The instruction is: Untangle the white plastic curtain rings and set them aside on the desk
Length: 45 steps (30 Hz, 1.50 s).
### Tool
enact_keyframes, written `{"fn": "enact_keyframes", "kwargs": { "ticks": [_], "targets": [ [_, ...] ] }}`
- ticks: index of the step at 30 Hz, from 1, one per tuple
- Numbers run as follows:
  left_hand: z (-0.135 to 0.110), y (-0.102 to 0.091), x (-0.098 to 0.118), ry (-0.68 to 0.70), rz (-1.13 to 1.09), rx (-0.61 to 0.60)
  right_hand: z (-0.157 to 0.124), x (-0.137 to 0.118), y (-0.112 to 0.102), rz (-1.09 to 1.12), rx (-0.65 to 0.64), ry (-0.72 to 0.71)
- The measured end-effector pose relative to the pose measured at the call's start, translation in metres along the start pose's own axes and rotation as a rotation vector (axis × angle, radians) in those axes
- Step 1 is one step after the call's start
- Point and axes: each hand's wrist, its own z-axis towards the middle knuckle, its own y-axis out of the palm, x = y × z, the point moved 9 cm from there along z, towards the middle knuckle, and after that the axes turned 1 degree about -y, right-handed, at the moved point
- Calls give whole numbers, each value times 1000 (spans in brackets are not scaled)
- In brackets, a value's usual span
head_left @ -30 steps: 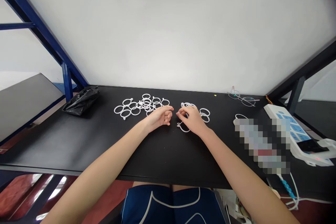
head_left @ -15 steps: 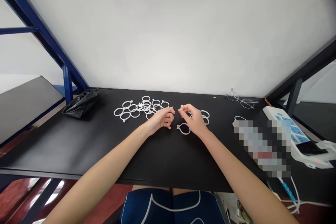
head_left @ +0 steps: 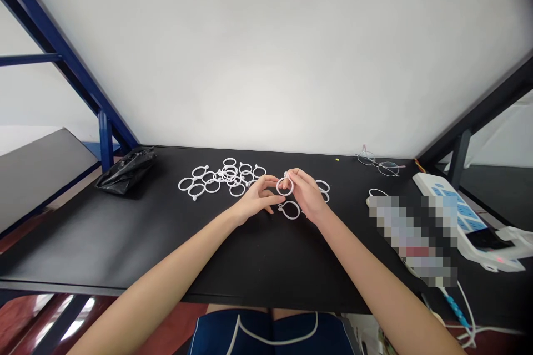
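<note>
Pinched by small knob between thumb and fingertips of right hand [head_left: 307, 193]: slim white ring [head_left: 285, 194], upright, round opening toward camera. Near its left edge, left hand [head_left: 255, 199], thumb and forefinger parted; cannot tell if touching. Just below, flat on black surface [head_left: 166, 244], similar knobbed ring [head_left: 298, 212]. Farther left, overlapping ring cluster [head_left: 229, 173].

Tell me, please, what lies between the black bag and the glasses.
White rings lie there in the head view, plus a yellow speck nearer the glasses; the left hand and the right hand, holding one ring, are there too.
</note>
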Motion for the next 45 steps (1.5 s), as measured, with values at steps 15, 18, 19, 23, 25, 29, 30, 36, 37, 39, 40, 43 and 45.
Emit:
{"fn": "enact_keyframes", "kwargs": {
  "ticks": [15,18,19,23,25,29,30,36,37,39,40,43,45],
  "targets": [
    [-8,-11,17,264,348,214,-5,14,7,198,-39,230],
    [-10,-12,24,296,392,246,-5,14,6,176,-36,231],
    [-11,-12,26,309,417,253,-4,14,5,169,-34,231],
    [-13,-10,32,348,483,245,-4,15,3,152,-34,213],
    [-13,-10,33,354,475,237,-4,15,2,145,-40,199],
    [-14,-12,30,346,417,235,-3,16,1,132,-40,177],
    [-13,-12,29,340,402,228,-3,16,1,127,-37,171],
    [-11,-12,27,317,381,187,-4,15,2,52,-28,153],
    [-10,-11,26,314,367,169,-4,15,2,36,-25,153],
    [-9,-10,22,307,328,134,-5,15,2,3,-18,141],
    [-9,-9,20,303,311,122,-5,13,3,-16,-15,128],
    [-7,-9,15,289,271,109,-6,8,3,-97,-4,72],
    [-6,-9,13,275,240,102,-6,3,4,-163,6,23]
  ]
}}
